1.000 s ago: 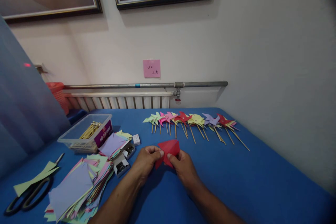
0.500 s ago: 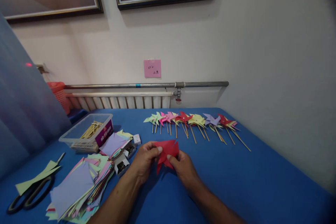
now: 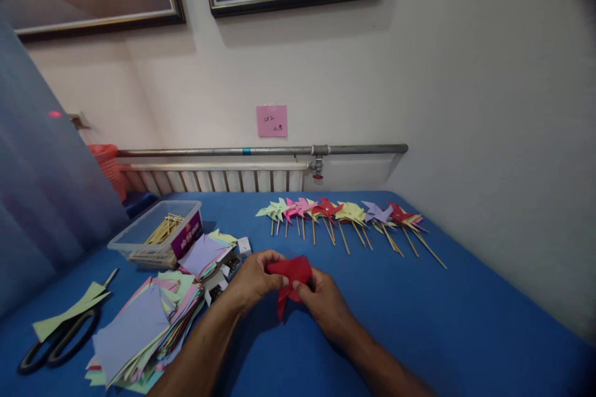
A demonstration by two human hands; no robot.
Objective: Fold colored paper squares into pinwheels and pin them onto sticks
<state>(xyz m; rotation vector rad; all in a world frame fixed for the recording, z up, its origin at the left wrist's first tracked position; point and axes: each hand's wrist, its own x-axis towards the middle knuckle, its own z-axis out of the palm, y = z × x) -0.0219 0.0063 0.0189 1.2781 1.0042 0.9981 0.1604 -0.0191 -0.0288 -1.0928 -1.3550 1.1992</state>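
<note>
You are working over a blue table (image 3: 419, 322). A row of finished paper pinwheels (image 3: 347, 214) is lying along its far edge, their wooden sticks pointing back toward you and slightly rightward, well apart from your hands. To your left, a loose stack of coloured paper squares (image 3: 139, 329) is sitting near your left forearm, with a pair of black scissors (image 3: 56, 341) and a pale green paper strip (image 3: 69, 313) beyond it. Small open boxes (image 3: 218, 282) are lying just beside your left hand (image 3: 251, 279); what is in them is too small to tell. Nothing is lying between your hands and the pinwheel row.

A clear plastic tub (image 3: 156, 236) is sitting at the far left, holding a bundle of wooden sticks lying flat, their length running from the near side toward the wall.

You are pinching a red paper piece (image 3: 288, 276) between both hands, just above the table in front of you. Your left fingers are gripping its upper left part; your right hand (image 3: 323, 301) is gripping its right side. One loose flap is hanging down, pointing toward you.
</note>
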